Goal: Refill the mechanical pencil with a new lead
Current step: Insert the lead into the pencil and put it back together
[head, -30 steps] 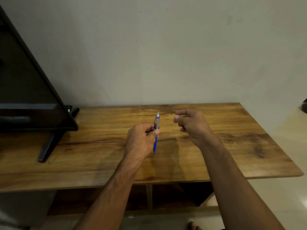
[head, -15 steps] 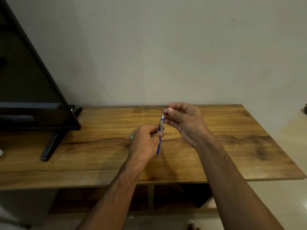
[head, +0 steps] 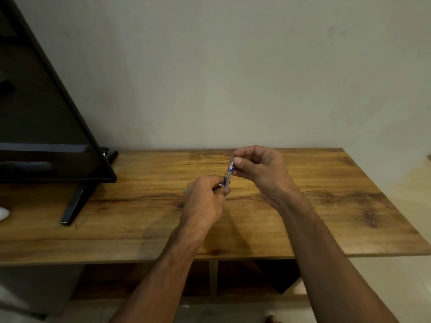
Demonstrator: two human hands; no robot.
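A mechanical pencil (head: 228, 174) with a silver upper barrel and blue lower part stands nearly upright above the wooden table (head: 130, 220). My left hand (head: 205, 201) is closed around its lower half, which it hides. My right hand (head: 258, 170) pinches the pencil's top end between thumb and forefinger. Whether a lead or a cap is in that pinch is too small to tell. A small teal thing (head: 185, 190) peeks out behind my left hand.
A black flat screen (head: 46, 127) on a slanted stand (head: 74, 203) occupies the table's left end. A white object (head: 3, 214) lies at the far left edge. A plain wall rises behind the table. Open shelves sit under the tabletop.
My right hand moved left from open air to the pencil's top and pinched it. My left hand slid higher, hiding the blue lower barrel.
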